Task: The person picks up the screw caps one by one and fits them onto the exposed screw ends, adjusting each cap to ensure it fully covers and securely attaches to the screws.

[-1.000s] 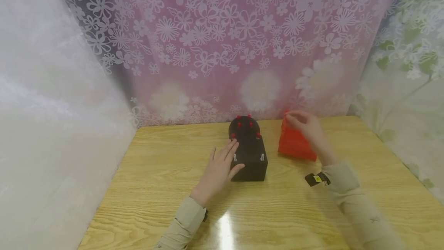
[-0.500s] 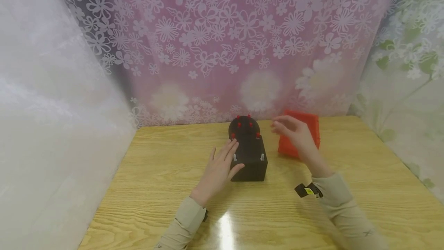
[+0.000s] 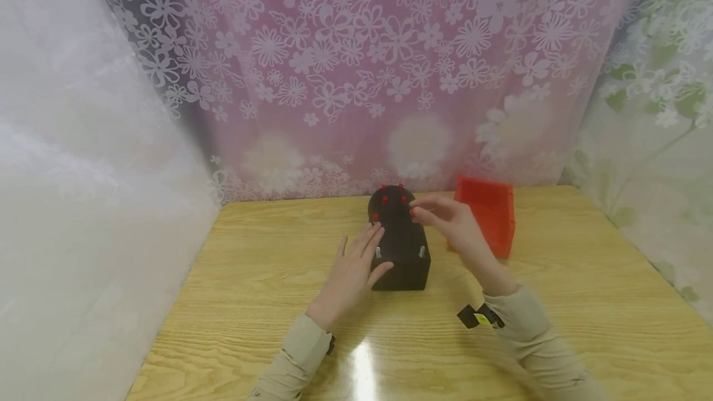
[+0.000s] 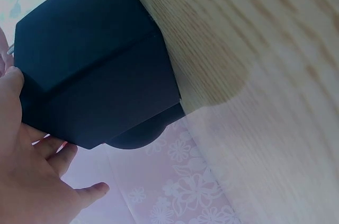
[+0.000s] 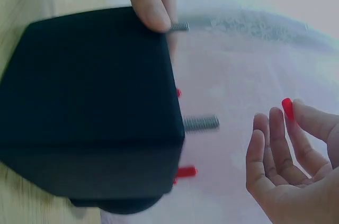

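A black box point(image 3: 400, 268) with a rounded far end stands on the table. Small red pegs point(image 3: 385, 200) stick up from its far part, and bare threaded studs point(image 5: 201, 123) show near the front. My left hand point(image 3: 348, 274) rests on the box's left side, fingers straight, thumb near the front edge; the left wrist view shows the box point(image 4: 95, 44) under that hand. Over the box's right side, my right hand point(image 3: 453, 224) pinches a small red cap point(image 5: 287, 108) between thumb and forefinger. In the right wrist view, this cap is apart from the studs.
To the right of the black box stands a red open bin point(image 3: 496, 215), tilted toward me and partly hidden by the right hand. Floral curtain point(image 3: 334, 79) hangs behind the wooden table point(image 3: 250, 302), with pale sheets at both sides.
My right hand has moved left from the red bin to above the black box's right side. The left hand has stayed in place on the box.
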Demonstrator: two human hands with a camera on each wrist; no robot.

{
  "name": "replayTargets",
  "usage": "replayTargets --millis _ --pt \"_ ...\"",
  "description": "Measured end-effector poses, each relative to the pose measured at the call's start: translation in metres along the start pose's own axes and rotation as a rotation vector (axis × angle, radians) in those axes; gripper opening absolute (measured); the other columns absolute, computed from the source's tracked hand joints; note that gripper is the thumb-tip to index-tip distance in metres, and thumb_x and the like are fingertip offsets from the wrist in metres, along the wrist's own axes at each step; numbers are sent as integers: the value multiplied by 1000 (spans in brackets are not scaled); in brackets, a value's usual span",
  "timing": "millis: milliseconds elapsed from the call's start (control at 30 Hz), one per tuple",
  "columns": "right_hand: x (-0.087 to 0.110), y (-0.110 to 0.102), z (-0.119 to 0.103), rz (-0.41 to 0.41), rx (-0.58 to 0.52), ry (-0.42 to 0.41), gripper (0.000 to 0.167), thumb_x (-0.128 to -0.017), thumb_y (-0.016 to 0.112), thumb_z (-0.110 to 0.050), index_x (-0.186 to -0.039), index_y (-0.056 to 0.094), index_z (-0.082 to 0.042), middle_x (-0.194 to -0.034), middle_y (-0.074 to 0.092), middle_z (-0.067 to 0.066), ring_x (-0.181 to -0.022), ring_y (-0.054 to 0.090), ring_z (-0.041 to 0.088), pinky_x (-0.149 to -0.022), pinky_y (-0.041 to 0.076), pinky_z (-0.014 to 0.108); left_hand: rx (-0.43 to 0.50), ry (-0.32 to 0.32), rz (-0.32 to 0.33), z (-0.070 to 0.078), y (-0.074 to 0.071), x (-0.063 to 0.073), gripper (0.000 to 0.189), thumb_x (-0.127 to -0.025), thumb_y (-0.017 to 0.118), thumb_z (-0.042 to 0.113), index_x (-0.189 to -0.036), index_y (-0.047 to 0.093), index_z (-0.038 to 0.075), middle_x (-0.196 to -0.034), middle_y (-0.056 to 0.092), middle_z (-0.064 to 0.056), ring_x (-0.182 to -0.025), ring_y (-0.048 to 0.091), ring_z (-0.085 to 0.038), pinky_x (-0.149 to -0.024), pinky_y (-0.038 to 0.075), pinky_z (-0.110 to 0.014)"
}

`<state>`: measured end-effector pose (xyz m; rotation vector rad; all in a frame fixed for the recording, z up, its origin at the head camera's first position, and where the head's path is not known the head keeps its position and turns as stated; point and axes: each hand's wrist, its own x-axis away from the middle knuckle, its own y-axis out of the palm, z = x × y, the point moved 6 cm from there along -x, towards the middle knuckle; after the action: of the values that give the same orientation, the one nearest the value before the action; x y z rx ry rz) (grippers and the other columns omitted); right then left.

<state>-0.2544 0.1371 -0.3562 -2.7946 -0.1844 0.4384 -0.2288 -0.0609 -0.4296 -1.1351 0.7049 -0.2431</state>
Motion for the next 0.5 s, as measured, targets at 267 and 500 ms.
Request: replayTargets --millis 267,500 --pt "1 26 -6 -30 105 -52 26 -93 75 -31 -115 77 -18 -116 74 -1 -111 66 18 -96 52 43 -13 -5 -3 -2 3 0 73 -105 44 51 -161 27 7 -168 24 -6 -155 20 -22 -122 17 -61" --pt "4 44 -10 -61 149 -178 23 -93 76 -18 -115 78 -12 -111 76 3 -102 73 22 -82 59 30 -26 0 14 -2 2 1 74 -105 47 51 -161 25 8 -167 24 -6 -155 17 -19 -121 19 -62"
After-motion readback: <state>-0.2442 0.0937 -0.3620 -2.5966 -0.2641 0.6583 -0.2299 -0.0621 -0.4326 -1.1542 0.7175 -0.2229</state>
